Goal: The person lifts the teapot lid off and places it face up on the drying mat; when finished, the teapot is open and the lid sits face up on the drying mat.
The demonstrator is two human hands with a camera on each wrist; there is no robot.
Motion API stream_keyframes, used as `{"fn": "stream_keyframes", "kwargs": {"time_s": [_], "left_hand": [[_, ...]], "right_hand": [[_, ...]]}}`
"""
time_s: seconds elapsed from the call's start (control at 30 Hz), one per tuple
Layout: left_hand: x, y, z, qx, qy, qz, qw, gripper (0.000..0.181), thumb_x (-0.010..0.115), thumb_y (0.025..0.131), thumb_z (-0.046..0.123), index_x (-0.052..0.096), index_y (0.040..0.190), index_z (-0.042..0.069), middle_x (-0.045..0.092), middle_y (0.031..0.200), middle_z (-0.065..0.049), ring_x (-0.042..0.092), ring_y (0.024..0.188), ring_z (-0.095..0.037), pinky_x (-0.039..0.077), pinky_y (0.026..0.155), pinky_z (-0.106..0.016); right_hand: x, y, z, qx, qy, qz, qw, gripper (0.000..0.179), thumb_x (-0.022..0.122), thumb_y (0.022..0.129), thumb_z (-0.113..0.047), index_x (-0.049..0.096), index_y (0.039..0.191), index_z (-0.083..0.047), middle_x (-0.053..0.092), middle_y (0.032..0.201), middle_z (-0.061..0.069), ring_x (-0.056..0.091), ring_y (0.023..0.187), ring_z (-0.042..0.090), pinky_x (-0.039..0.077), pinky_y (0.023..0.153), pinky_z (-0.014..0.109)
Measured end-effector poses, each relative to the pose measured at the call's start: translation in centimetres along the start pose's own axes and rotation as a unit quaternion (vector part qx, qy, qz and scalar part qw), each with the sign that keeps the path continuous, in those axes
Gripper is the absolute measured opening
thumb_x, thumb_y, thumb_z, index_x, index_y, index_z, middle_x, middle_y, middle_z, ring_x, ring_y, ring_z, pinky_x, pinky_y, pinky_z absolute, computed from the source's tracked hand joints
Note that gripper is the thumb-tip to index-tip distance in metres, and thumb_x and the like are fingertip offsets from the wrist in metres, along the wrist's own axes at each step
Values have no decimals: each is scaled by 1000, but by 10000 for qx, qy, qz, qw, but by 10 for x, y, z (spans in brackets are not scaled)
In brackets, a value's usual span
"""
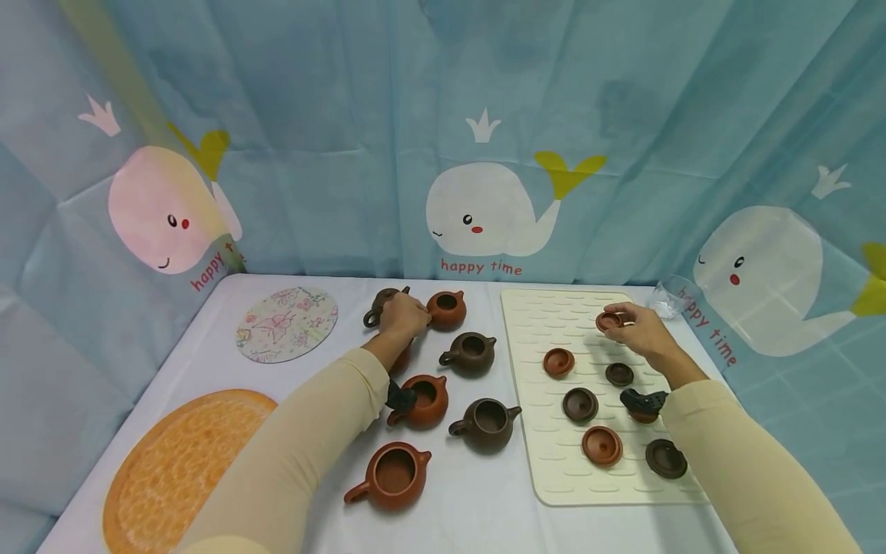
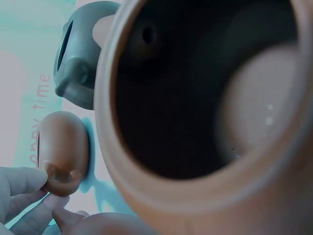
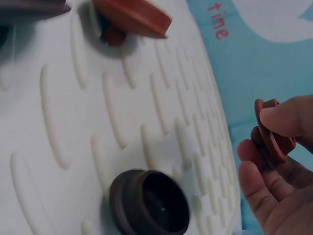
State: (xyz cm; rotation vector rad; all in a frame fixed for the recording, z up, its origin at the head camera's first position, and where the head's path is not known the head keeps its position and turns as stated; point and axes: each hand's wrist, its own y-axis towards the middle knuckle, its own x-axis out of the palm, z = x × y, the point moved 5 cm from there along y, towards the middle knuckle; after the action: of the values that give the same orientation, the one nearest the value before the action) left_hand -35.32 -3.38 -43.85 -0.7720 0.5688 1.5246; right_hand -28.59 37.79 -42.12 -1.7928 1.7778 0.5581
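My left hand [image 1: 404,317] is at the back of the table, its thumb and fingers pinching the handle of a reddish-brown teapot [image 1: 451,314]. In the left wrist view that teapot [image 2: 66,142] stands on the cloth, lidless. Left of the hand, a dark teapot [image 1: 377,306] is partly hidden. My right hand [image 1: 640,332] pinches a small reddish-brown teapot lid [image 1: 609,322] by its edges above the cream mat [image 1: 547,308]. The right wrist view shows the lid [image 3: 269,134] tilted between thumb and fingers. A dark lid [image 1: 619,375] lies on the mat close below.
More lidless teapots, such as a dark one [image 1: 488,435] and a reddish one [image 1: 389,492], stand mid-table. Several lids lie on the mat, including a reddish lid [image 1: 602,446]. At left are a patterned mat [image 1: 287,325] and an orange mat [image 1: 187,469]; a clear cup [image 1: 667,300] stands back right.
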Motion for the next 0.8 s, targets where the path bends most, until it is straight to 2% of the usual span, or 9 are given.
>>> {"fn": "stream_keyframes", "kwargs": {"time_s": [0.1,0.2,0.33,0.5,0.8], "left_hand": [[0,0,-1,8,-7,-24,10000,9,71,85,18,78,88,12,70,90,-3,62,86,-25,49,73,-38],[0,1,-1,50,4,-46,10000,9,71,85,18,78,88,12,70,90,-3,62,85,-24,49,72,-38],[2,1,-1,82,15,-63,9999,10,71,85,18,78,89,12,70,90,-2,62,84,-23,49,72,-37],[2,0,0,53,28,-71,10000,10,71,85,17,78,89,12,70,89,-2,60,79,-21,48,66,-35],[1,-1,1,18,79,-54,10000,9,71,85,17,78,88,13,69,86,-2,59,75,-20,46,62,-33]], "right_hand": [[1,2,7,27,-184,53,9998,50,64,91,-6,46,136,7,49,123,30,50,105,38,48,76,35],[3,3,14,99,-324,29,9994,49,64,91,-6,47,134,8,51,117,29,52,100,35,47,73,32],[4,4,24,387,-425,-69,9983,47,63,91,-4,47,134,8,53,113,27,53,98,34,47,75,37],[6,4,33,611,-640,-183,9959,48,63,89,-4,48,133,7,51,118,31,51,104,40,44,81,43],[11,6,36,512,-712,-262,9958,49,63,85,-1,47,131,9,51,115,32,51,100,40,44,77,42]]}}
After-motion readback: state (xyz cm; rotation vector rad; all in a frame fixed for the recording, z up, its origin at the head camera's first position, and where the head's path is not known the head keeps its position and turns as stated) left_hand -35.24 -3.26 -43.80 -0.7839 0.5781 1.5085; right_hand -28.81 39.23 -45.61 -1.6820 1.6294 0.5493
